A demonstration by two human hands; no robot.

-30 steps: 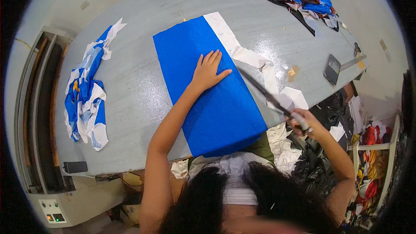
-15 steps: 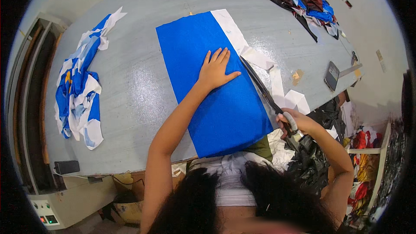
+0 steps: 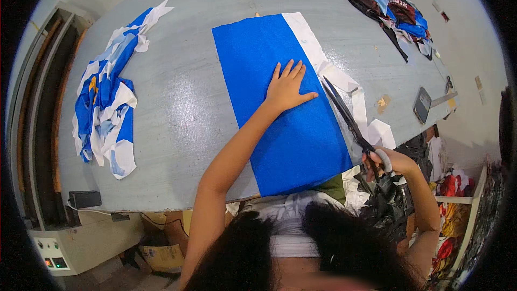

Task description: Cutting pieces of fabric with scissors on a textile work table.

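Table (image 3: 172, 129): blue cloth (image 3: 301, 134) at near side, centre. White strip (image 3: 306, 40) along its far right edge. Scissors (image 3: 348, 116) swung in since a second ago; blades now look edge-aligned. Hands apart: right (image 3: 398, 160) clamped on scissors, left (image 3: 288, 89) flat on cloth.

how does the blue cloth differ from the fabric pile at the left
The blue cloth lies flat and four-sided; the fabric pile is crumpled and irregular. The blue cloth's top is one plain blue; the fabric pile mixes blue, white and a little orange. The left hand rests on the blue cloth; no hand touches the fabric pile. Both lie on the grey table.
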